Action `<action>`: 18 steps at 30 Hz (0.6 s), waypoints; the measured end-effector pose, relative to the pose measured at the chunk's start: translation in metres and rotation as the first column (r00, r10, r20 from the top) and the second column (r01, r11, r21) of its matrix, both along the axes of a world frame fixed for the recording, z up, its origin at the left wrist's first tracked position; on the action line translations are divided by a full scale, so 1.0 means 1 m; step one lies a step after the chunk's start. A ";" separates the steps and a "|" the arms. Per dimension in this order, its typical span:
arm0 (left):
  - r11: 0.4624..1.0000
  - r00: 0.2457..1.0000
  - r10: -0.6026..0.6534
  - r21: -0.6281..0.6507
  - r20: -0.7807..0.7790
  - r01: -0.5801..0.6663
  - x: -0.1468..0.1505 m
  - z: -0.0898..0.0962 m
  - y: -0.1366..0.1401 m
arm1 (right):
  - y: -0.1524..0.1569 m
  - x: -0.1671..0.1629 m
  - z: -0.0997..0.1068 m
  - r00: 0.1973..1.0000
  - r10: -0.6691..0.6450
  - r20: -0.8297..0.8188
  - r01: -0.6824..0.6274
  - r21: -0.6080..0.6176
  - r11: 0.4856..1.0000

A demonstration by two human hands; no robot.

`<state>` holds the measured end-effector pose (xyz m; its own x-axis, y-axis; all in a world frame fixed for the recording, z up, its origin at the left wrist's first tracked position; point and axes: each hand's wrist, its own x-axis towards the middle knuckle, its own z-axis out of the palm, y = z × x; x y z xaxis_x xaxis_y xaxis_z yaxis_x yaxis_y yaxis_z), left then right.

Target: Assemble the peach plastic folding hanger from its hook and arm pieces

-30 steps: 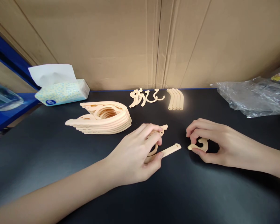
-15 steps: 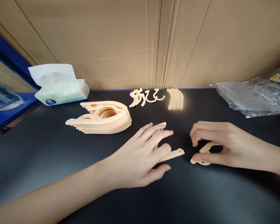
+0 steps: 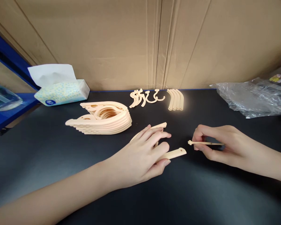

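Observation:
My left hand (image 3: 142,156) lies over a cream plastic folding hanger body (image 3: 175,154), its thumb against the lower arm and its fingers curled across the top. Both arm ends of that hanger stick out to the right, while its middle is hidden beneath the hand. Off to the right, my right hand (image 3: 215,143) pinches a cream hanger hook (image 3: 190,142) between thumb and fingers. The hook is seen edge-on, its small knobbed end pointing left toward the hanger, with a gap between them.
A stack of folded hangers (image 3: 107,122) stands at left on the black table (image 3: 140,203). Loose hooks (image 3: 137,98) and several curved strips (image 3: 176,100) lie at the back. A tissue pack (image 3: 63,92) is back left, clear plastic bags (image 3: 250,98) back right, cardboard (image 3: 107,40) behind.
My right hand has lifted the hook and turned it from flat to edge-on, closing its fingers around it. My left thumb has moved in against the hanger's lower arm.

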<state>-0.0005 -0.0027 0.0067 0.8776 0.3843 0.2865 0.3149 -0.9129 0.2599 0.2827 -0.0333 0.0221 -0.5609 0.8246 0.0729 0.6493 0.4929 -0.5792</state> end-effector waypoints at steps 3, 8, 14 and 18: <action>1.000 1.000 -0.011 0.000 0.022 0.011 0.000 0.001 -0.001 | -0.001 -0.004 0.000 1.000 -0.029 -0.012 0.029 0.025 0.999; 1.000 0.999 0.001 -0.006 0.054 -0.001 0.002 0.000 -0.004 | -0.006 -0.014 -0.001 1.000 -0.009 0.011 0.008 0.056 0.998; 1.000 0.999 0.018 -0.016 0.042 -0.017 0.002 0.000 -0.003 | -0.009 -0.015 -0.001 0.996 0.082 0.027 -0.085 0.123 0.989; 1.000 0.999 0.027 -0.012 0.021 -0.026 0.001 -0.002 -0.002 | -0.008 -0.015 -0.002 0.991 0.130 0.041 -0.136 0.210 0.968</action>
